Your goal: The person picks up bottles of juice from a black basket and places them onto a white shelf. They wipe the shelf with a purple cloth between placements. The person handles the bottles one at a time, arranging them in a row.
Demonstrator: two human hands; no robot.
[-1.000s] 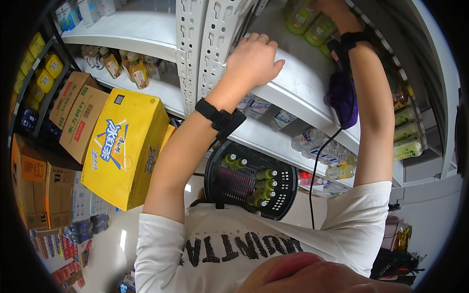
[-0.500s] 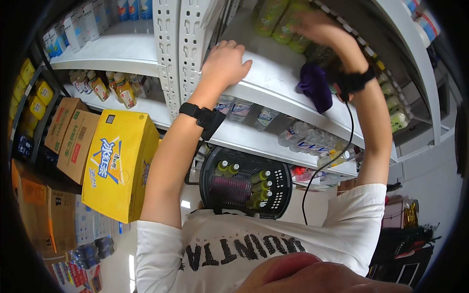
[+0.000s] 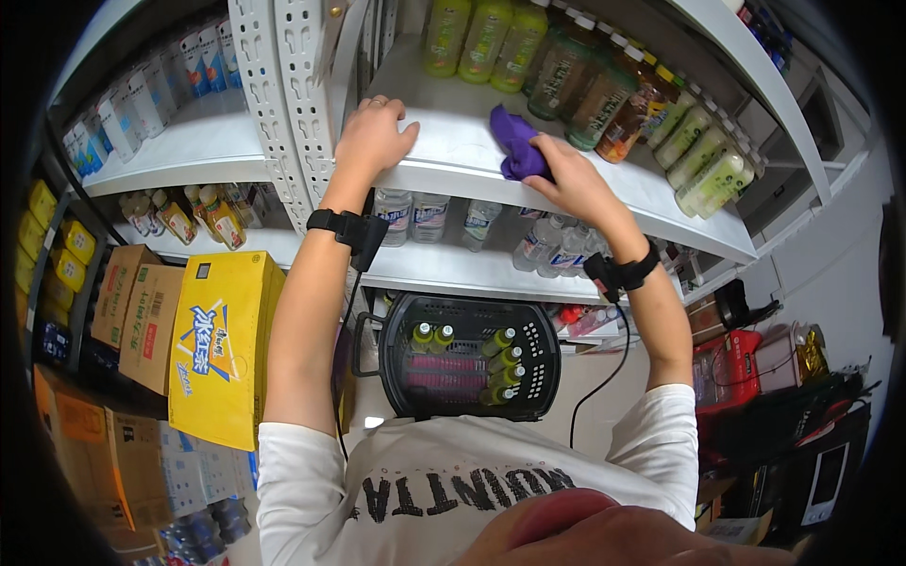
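My left hand [image 3: 376, 137] lies on the front part of a white shelf [image 3: 448, 137] beside the perforated upright, its fingers stretched out and holding nothing. To its right, my right hand [image 3: 578, 179] grips a crumpled purple cloth [image 3: 512, 141] at the shelf's front edge, thumb and fingers closed on it. Behind the cloth stand yellow-green bottles [image 3: 485, 45] at the back. Darker tea bottles [image 3: 604, 104] are lined up to their right, and pale green bottles [image 3: 703, 165] fill the right end.
Below the shelf, a black basket [image 3: 392, 377] on the floor holds several green bottles with white caps. Clear water bottles [image 3: 429, 217] stand on the lower shelf. A yellow carton [image 3: 226, 349] is at the left. The white metal upright [image 3: 283, 94] divides the shelving.
My right hand has come down from the yellow-green bottles and taken hold of the purple cloth. The view has shifted; my left hand stays on the shelf.
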